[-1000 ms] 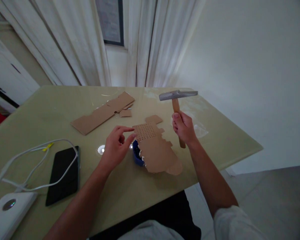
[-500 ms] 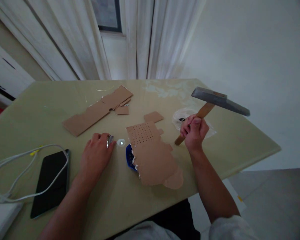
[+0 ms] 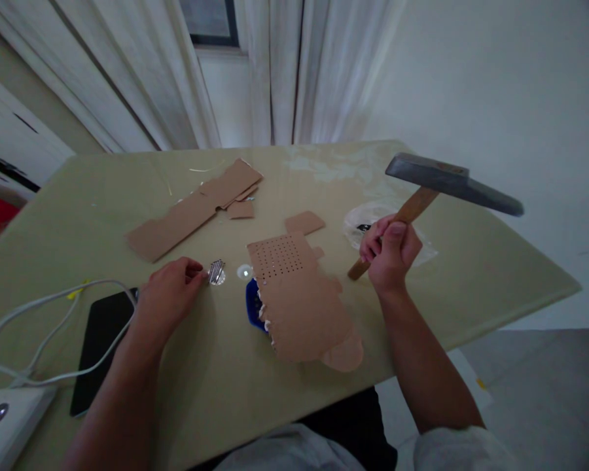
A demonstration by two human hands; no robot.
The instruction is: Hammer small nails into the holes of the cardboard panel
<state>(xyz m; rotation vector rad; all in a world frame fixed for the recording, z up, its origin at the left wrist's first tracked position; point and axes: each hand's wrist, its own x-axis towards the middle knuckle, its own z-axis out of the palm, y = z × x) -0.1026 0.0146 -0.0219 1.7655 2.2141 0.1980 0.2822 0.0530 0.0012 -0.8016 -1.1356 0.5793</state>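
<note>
My right hand (image 3: 391, 254) is wrapped round the wooden handle of a hammer (image 3: 454, 176), its dark metal head raised above the table. Beside a small pile of thin silvery nail-like rods (image 3: 216, 271) rests my left hand (image 3: 174, 291), thumb and fingers drawn together at the pile's left edge. Whether a rod is between those fingertips cannot be made out. To the right of the pile lies a small clear round disc (image 3: 244, 271). Between my hands is a piece of brown cardboard (image 3: 304, 314) with rows of small holes, partly covering a blue container (image 3: 255, 306).
Long cardboard strips (image 3: 191, 212) lie toward the back left, a smaller cardboard piece (image 3: 305, 222) near the middle. A clear plastic bag (image 3: 360, 219) is behind my right hand. At left are a black phone (image 3: 98, 353), a white cable (image 3: 34, 302) and a white box (image 3: 17, 422).
My left hand has drawn back to the left, uncovering the pile of rods. The hammer in my right hand has shifted slightly right in view, and the camera view has moved a little.
</note>
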